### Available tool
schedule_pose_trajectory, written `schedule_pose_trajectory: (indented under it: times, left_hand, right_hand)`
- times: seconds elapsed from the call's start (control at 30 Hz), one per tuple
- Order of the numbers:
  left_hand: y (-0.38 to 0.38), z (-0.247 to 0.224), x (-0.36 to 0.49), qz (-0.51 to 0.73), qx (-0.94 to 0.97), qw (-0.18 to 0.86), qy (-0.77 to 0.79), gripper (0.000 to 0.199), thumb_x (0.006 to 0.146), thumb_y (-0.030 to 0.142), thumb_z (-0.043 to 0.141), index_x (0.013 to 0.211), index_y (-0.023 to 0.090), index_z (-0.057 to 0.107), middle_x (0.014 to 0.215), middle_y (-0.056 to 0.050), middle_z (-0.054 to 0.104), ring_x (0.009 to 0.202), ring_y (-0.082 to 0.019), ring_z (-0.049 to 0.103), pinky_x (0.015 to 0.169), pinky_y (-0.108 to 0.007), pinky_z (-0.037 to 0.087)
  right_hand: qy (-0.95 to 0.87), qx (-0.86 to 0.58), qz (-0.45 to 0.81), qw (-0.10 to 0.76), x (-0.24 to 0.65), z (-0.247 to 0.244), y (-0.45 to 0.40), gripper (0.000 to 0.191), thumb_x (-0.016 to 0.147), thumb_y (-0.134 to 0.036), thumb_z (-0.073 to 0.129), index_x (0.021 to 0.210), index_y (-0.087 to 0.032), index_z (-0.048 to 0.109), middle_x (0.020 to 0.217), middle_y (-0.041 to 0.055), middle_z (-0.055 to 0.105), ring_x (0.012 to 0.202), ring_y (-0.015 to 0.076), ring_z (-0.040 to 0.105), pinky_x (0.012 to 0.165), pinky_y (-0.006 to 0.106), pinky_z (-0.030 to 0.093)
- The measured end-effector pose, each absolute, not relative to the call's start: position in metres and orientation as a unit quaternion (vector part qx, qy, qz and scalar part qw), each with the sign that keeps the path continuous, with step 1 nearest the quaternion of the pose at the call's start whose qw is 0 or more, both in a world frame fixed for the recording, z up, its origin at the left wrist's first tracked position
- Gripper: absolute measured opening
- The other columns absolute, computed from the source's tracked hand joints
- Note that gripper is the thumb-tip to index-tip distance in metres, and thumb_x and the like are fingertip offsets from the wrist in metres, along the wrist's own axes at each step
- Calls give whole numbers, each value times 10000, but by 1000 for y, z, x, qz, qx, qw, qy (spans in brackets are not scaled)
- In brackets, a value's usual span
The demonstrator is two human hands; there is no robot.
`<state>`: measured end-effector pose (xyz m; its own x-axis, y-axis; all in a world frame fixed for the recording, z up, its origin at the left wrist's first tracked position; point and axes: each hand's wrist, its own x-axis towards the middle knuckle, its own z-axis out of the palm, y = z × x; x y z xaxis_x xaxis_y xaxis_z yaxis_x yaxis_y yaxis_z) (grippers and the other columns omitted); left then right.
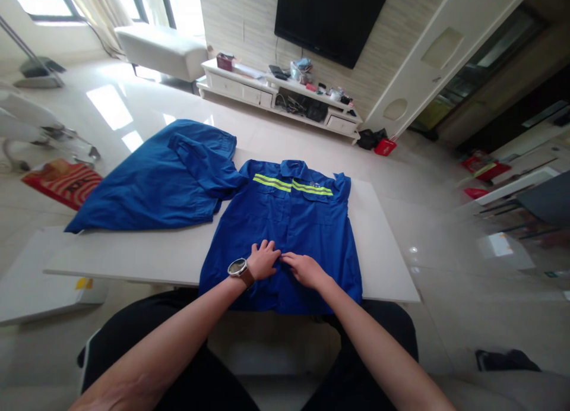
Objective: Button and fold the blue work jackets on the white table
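Observation:
A blue work jacket [317, 233] lies front side up in front of me, collar pointing away, with yellow-and-grey reflective strips across the chest. My left hand [264, 261], a watch [239, 269] on its wrist, rests at the jacket's front placket; its outer fingers are spread over the cloth while thumb and forefinger close at the front edge. Meeting it from the other side, my right hand [307, 271] has its fingertips closed on the same placket. Whatever small part lies between the fingertips is hidden. Left of the jacket lies a second blue garment [146, 182], loosely folded.
The garments lie on a white table [378, 244]. A red patterned bag [62, 184] is beyond its left end. Across the floor stand a low white TV cabinet [240, 90] with clutter and a padded bench [164, 51]. A white box [48, 280] sits low at left.

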<state>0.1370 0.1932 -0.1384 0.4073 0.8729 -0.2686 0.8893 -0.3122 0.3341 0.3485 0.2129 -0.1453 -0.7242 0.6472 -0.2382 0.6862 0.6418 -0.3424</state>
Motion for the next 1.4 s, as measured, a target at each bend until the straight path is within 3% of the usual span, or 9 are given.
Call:
schedule_pose_trajectory:
  times: [0.13,0.33,0.57,0.73,0.8,0.97,1.1,1.2,1.4]
  left_hand:
    - [203,-141,140,-7,816,226,532,304,867,272,634,1160,205,679,1253,-163,621,1210,-361,530,992,-557,432]
    - [207,-160,153,35,791,318,522,244,871,207,591,1103,217,666,1068,-70,720,1012,-254,655,957,-424,395]
    - [212,-174,165,-5,792,378,480,161,811,254,726,965,223,690,986,-19,736,997,-234,671,923,-367,371]
    - [212,-181,168,-16,806,356,473,65,813,169,667,871,201,665,977,-41,727,1017,-237,663,915,-358,405]
    - [212,-182,168,-11,808,353,472,62,806,146,631,835,197,648,967,-49,722,996,-236,664,892,-348,427]
    - [214,-179,167,28,789,395,470,117,767,120,619,822,211,668,878,-28,708,849,-195,652,757,-282,444]
    - [215,-170,164,82,766,420,479,101,807,140,632,843,211,695,862,-9,726,808,-172,652,720,-254,432]
    - [214,-165,163,117,747,421,501,86,834,170,650,877,209,713,880,-4,745,782,-160,654,720,-243,435]
    - [212,-164,161,138,727,444,506,82,824,157,671,874,197,721,801,4,734,719,-142,658,691,-223,441]
  right_hand:
    - [907,366,-194,70,363,-147,229,297,951,-103,530,1148,-235,710,1187,63,665,917,177,672,810,270,468]
    - [902,372,-215,35,383,-141,238,163,943,-93,572,969,-195,696,1118,56,642,902,156,639,799,261,442]
    - [903,340,-259,38,381,-135,235,140,964,-124,567,1016,-197,674,1183,63,642,972,178,642,850,282,475]
    - [898,351,-264,-22,382,-133,234,401,932,-18,479,1257,-212,612,1398,88,555,1160,203,599,966,312,481]
    - [889,374,-264,-16,382,-134,234,417,916,-5,472,1251,-210,611,1336,91,580,1136,206,602,951,311,477]
    - [866,414,-279,38,380,-141,232,135,946,-148,596,1043,-201,673,1007,64,670,947,207,627,833,299,452]
    - [853,417,-315,14,376,-147,227,79,938,-227,659,978,-214,725,975,53,714,942,199,648,818,288,447]
    - [824,447,-347,-7,372,-150,223,185,898,-337,742,1042,-221,744,1024,57,749,954,212,680,806,286,464]
    - [790,477,-382,-38,366,-151,224,188,864,-144,633,920,-228,792,907,27,787,844,186,709,765,264,469]
